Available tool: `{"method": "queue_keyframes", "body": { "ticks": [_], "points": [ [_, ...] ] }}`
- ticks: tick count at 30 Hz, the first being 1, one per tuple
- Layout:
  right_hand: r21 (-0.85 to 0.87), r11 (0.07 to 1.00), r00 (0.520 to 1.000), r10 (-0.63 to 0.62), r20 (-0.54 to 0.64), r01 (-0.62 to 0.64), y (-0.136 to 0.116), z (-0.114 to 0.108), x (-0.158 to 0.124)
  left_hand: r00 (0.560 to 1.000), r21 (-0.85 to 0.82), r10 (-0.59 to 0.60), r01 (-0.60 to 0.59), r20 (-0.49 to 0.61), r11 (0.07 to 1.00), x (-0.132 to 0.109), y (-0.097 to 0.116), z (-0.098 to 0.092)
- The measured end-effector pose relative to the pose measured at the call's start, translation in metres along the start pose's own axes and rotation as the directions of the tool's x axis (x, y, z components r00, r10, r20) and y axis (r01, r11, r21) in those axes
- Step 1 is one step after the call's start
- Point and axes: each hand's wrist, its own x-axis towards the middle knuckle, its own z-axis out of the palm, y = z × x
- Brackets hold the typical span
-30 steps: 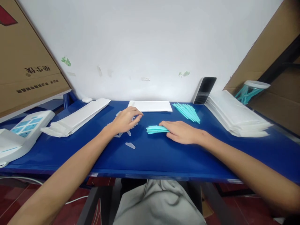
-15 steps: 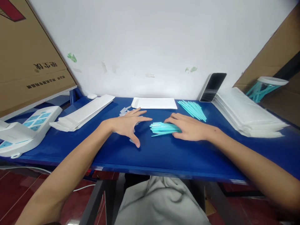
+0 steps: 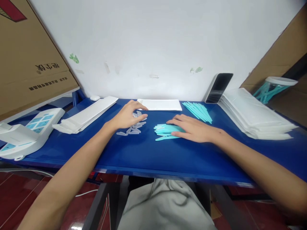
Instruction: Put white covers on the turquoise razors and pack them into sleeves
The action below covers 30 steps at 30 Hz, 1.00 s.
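Note:
My left hand point(image 3: 130, 115) hovers at the left of the middle, thumb and forefinger apart with a gap between them. Just beneath and in front of it, small translucent plastic pieces point(image 3: 134, 129) lie scattered on the blue table. A pile of thin teal plastic sticks point(image 3: 164, 129) lies right of these pieces, roughly lined up side by side. My right hand point(image 3: 192, 128) rests at the right end of this pile, touching it, thumb over the sticks and fingers along the far side. Its palm side is hidden.
A second fan of teal sticks point(image 3: 198, 111) lies near the wall. White flat packets point(image 3: 159, 104) are at the back, with more packets point(image 3: 86, 116) left and a stack of packets point(image 3: 256, 115) right. A phone point(image 3: 219, 88) leans against the wall; a white device point(image 3: 35, 134) stands left.
My left hand has moved up and slightly left, its fingers drawn closer, uncovering the translucent pieces. My right thumb has shifted onto the teal sticks, and the pile has spread slightly.

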Motion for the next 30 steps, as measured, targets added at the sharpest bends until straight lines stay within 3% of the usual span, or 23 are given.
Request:
{"method": "queue_keyframes", "body": {
  "ticks": [4,7,14,18,24,30],
  "points": [
    [-0.003,1.0,1.0,0.002,0.019,-0.002,0.001,-0.001,0.0,0.981,0.033,-0.068,0.076,-0.182,0.997,0.006,0.02,0.026],
    [0.012,1.0,1.0,-0.012,0.012,0.012,0.002,-0.001,0.0,0.977,0.04,-0.032,0.041,-0.209,0.998,0.007,0.026,0.04],
    [-0.027,0.988,0.977,-0.157,-0.141,0.155,-0.006,0.002,0.002,0.995,-0.014,0.006,-0.007,-0.096,1.0,0.005,0.024,0.044],
    [-0.067,0.981,0.976,-0.187,-0.111,0.18,-0.012,0.005,0.002,0.999,-0.024,0.022,-0.023,-0.05,0.999,0.004,0.023,0.044],
    [-0.071,0.986,0.987,-0.152,-0.054,0.148,-0.003,0.005,0.004,0.987,0.023,0.153,-0.154,0.037,0.988,0.003,0.02,0.045],
    [-0.142,0.974,0.981,-0.185,-0.055,0.176,-0.002,0.007,0.006,0.983,0.028,0.184,-0.185,0.029,0.982,0.004,0.02,0.043]
  ]
}}
